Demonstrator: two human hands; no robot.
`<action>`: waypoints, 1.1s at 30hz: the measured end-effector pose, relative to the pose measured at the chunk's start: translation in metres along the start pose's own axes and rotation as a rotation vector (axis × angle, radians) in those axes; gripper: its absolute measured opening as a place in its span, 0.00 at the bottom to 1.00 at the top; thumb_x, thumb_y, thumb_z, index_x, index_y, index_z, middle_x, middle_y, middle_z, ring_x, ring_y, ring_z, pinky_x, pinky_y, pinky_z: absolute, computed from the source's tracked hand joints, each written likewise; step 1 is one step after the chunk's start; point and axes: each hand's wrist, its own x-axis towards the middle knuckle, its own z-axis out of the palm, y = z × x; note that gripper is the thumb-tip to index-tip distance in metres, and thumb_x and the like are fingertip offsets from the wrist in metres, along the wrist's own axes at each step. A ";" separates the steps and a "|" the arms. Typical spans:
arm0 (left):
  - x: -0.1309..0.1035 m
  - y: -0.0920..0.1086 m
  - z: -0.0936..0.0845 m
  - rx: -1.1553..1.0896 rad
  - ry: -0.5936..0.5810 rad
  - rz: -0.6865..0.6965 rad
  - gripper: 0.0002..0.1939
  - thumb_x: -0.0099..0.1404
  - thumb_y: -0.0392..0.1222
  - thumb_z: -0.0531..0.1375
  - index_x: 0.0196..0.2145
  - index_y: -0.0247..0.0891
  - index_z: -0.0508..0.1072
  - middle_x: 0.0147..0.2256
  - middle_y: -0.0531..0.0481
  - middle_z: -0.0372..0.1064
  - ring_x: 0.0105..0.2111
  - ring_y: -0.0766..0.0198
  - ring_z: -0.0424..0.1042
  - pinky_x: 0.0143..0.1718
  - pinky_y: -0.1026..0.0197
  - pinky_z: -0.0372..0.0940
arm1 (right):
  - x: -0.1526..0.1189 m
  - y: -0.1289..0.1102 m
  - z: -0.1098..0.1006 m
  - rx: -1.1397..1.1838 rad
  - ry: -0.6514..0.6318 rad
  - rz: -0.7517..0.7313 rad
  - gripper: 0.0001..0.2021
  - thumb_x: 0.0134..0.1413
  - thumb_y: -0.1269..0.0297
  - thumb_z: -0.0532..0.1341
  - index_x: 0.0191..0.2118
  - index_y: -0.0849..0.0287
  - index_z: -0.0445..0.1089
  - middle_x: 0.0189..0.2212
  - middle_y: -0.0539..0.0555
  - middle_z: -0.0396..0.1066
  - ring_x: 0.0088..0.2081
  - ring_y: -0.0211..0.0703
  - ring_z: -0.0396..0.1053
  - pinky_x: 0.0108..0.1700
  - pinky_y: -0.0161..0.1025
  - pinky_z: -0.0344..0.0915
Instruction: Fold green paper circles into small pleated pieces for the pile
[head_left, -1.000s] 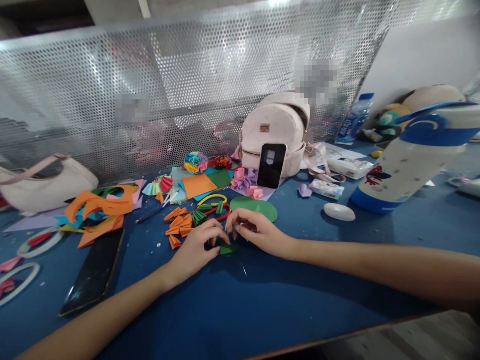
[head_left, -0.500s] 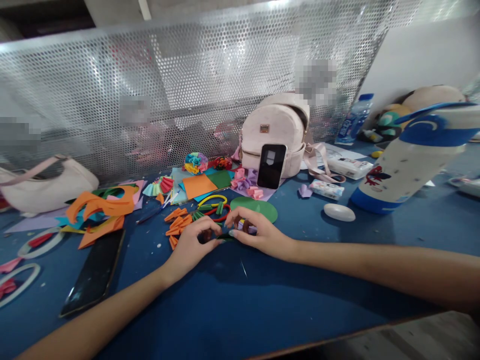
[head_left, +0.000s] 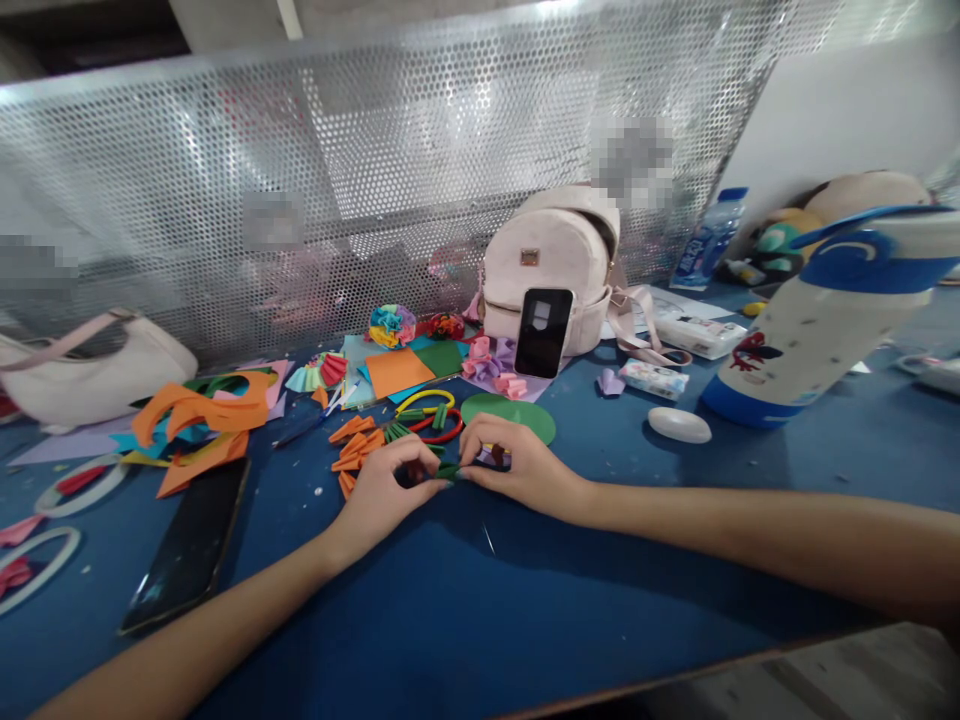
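A small dark green paper piece (head_left: 448, 470) is pinched between my two hands above the blue table (head_left: 450, 620). My left hand (head_left: 386, 487) grips its left end with thumb and fingers. On the other end, the thumb and curled fingers of my right hand (head_left: 521, 468) are closed. Folded orange paper pieces (head_left: 356, 445) lie just beyond my left hand. Behind the hands are a yellow ring (head_left: 426, 394), a red ring (head_left: 450, 432) and a green paper disc (head_left: 529, 418). Part of a small item is hidden behind my right fingers.
A phone (head_left: 544, 332) leans on a pale backpack (head_left: 544, 255). Another phone (head_left: 187, 550) lies at left near orange paper cutouts (head_left: 202, 410) and white rings (head_left: 45, 570). At right stand a large water bottle (head_left: 825, 320) and a white oval object (head_left: 679, 425).
My fingertips have shifted slightly, and more of the green paper shows between them. My right fingers have drawn a little closer together. Everything else looks unmoved.
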 end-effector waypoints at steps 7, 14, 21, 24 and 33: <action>0.000 0.001 0.000 -0.017 -0.009 -0.037 0.10 0.58 0.39 0.67 0.25 0.37 0.70 0.27 0.55 0.64 0.27 0.65 0.63 0.30 0.63 0.57 | 0.001 -0.001 0.000 0.039 -0.011 0.005 0.08 0.56 0.72 0.66 0.28 0.58 0.68 0.35 0.52 0.71 0.38 0.41 0.70 0.42 0.38 0.65; 0.000 0.003 0.000 -0.012 0.004 -0.029 0.10 0.58 0.38 0.67 0.24 0.37 0.69 0.25 0.55 0.64 0.26 0.66 0.62 0.29 0.63 0.56 | 0.001 0.000 0.000 0.022 -0.049 0.018 0.03 0.57 0.70 0.66 0.33 0.57 0.72 0.36 0.52 0.73 0.39 0.42 0.70 0.42 0.38 0.65; -0.001 0.004 0.001 -0.019 -0.009 -0.025 0.11 0.58 0.39 0.68 0.23 0.37 0.71 0.25 0.55 0.65 0.26 0.66 0.63 0.30 0.63 0.57 | 0.001 0.000 0.000 0.036 -0.049 0.025 0.06 0.57 0.70 0.66 0.29 0.58 0.71 0.33 0.52 0.73 0.37 0.42 0.69 0.40 0.38 0.64; -0.001 0.004 0.001 -0.022 0.003 -0.010 0.10 0.59 0.38 0.68 0.24 0.36 0.72 0.25 0.54 0.66 0.27 0.66 0.64 0.30 0.63 0.57 | 0.001 -0.001 0.000 0.043 -0.044 0.026 0.06 0.57 0.70 0.65 0.29 0.58 0.71 0.34 0.52 0.73 0.37 0.42 0.69 0.41 0.38 0.65; -0.002 0.009 0.000 -0.052 0.035 0.090 0.09 0.63 0.37 0.65 0.25 0.37 0.75 0.26 0.52 0.69 0.28 0.64 0.67 0.35 0.61 0.61 | 0.001 -0.004 0.000 0.059 -0.059 0.045 0.07 0.57 0.68 0.65 0.28 0.58 0.71 0.33 0.53 0.73 0.35 0.41 0.69 0.38 0.37 0.64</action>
